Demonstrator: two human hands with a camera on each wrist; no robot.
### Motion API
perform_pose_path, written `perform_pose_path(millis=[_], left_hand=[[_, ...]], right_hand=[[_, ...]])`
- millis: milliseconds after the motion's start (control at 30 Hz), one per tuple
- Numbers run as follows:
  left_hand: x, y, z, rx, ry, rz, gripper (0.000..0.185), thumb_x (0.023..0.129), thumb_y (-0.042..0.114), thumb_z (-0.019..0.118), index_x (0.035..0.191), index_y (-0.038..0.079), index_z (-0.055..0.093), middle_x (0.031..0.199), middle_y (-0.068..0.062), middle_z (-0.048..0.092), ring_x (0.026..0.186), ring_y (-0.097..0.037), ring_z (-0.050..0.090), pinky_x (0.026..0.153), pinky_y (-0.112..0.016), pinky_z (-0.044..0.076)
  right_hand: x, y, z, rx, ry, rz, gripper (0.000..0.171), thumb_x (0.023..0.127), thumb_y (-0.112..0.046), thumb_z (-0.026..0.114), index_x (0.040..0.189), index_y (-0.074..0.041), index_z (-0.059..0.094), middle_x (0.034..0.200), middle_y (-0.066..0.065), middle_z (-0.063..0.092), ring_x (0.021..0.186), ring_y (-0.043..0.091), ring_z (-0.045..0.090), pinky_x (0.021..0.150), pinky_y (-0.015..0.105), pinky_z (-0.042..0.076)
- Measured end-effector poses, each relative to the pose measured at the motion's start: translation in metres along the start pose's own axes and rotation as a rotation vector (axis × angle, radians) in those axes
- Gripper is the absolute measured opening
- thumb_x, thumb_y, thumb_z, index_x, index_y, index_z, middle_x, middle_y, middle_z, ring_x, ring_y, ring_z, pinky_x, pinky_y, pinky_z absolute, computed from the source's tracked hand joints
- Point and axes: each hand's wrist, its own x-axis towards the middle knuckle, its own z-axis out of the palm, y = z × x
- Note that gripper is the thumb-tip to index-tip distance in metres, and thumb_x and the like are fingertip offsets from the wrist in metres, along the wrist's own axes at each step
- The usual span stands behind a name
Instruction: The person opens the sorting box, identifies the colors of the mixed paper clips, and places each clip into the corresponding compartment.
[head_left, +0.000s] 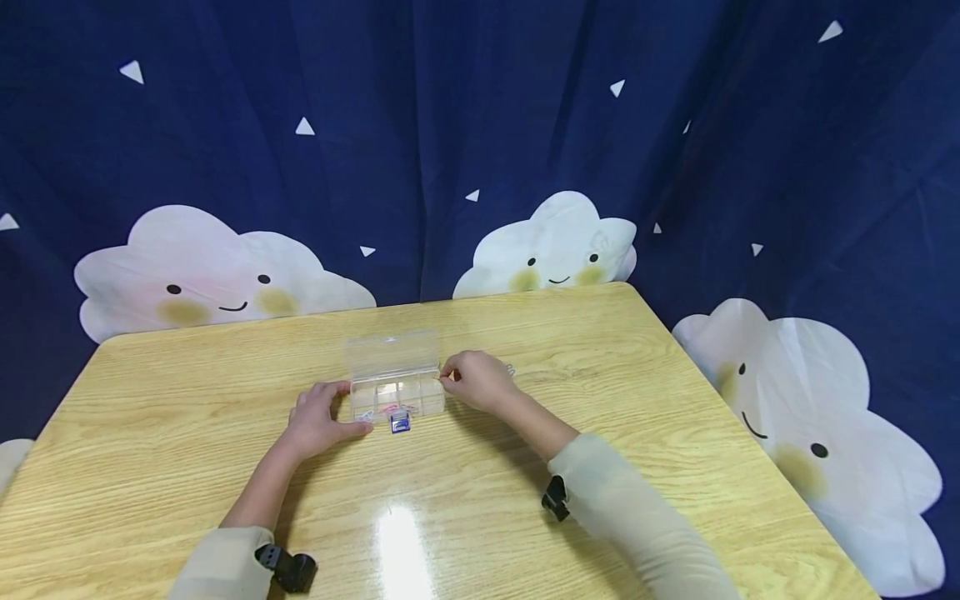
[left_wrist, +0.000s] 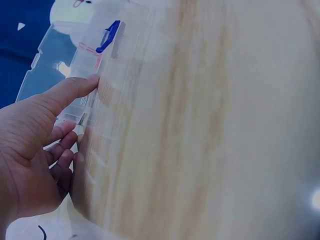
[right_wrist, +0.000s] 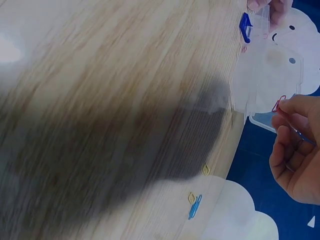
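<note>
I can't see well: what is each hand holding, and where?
Right hand pinches a red paper clip by one end; left hand steadies the clear box at its end.

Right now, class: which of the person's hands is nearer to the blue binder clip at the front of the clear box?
Left. The left hand rests beside the clear box, its thumb close to the blue binder clip. The right hand, pinching a paper clip, is farther, at the box's right end.

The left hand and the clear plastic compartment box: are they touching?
Touching. The left wrist view shows the left hand with its thumb pressed against the clear plastic compartment box.
</note>
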Motion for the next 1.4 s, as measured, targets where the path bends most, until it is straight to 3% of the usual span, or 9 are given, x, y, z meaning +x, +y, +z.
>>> perform_pose_path(millis=[1100, 1400], left_hand=[[-0.001, -0.001, 0.002, -0.003, 0.020, 0.005, 0.082, 0.072, 0.044, 0.077, 0.133, 0.001, 0.044, 0.134, -0.023, 0.043, 0.120, -0.042, 0.033, 0.094, -0.056, 0.028], [-0.003, 0.002, 0.002, -0.019, 0.065, 0.038, 0.082, 0.067, 0.048, 0.078, 0.128, 0.002, 0.048, 0.129, -0.023, 0.046, 0.113, -0.040, 0.036, 0.088, -0.052, 0.030]], right_hand=[[0.009, -0.028, 0.016, -0.025, -0.064, -0.032, 0.013, 0.087, -0.025, 0.062, 0.090, -0.018, 0.073, 0.073, -0.007, 0.063, 0.065, 0.005, 0.050, 0.057, 0.020, 0.038], [0.011, -0.033, 0.024, -0.010, -0.096, -0.002, 0.014, 0.087, -0.026, 0.062, 0.092, -0.020, 0.073, 0.075, -0.008, 0.065, 0.065, 0.004, 0.052, 0.055, 0.019, 0.038]])
